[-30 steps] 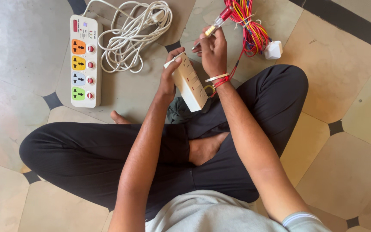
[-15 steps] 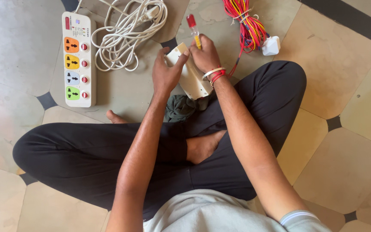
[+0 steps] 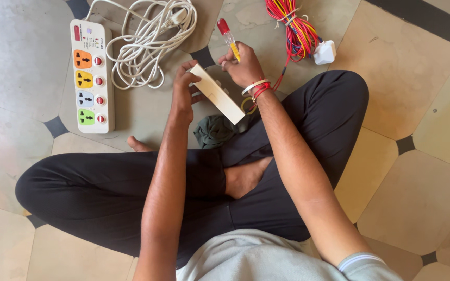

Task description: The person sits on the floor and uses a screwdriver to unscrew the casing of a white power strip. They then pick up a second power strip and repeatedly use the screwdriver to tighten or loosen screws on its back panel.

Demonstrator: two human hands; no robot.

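Cream box (image 3: pixel 217 94) gripped edgewise by left hand (image 3: pixel 183 91); right hand (image 3: pixel 243 67) clasps screwdriver (image 3: pixel 228 37).

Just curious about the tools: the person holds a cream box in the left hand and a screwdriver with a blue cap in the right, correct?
Not quite. In the head view the screwdriver in the right hand has a red cap, not blue. The left hand does hold the cream box.
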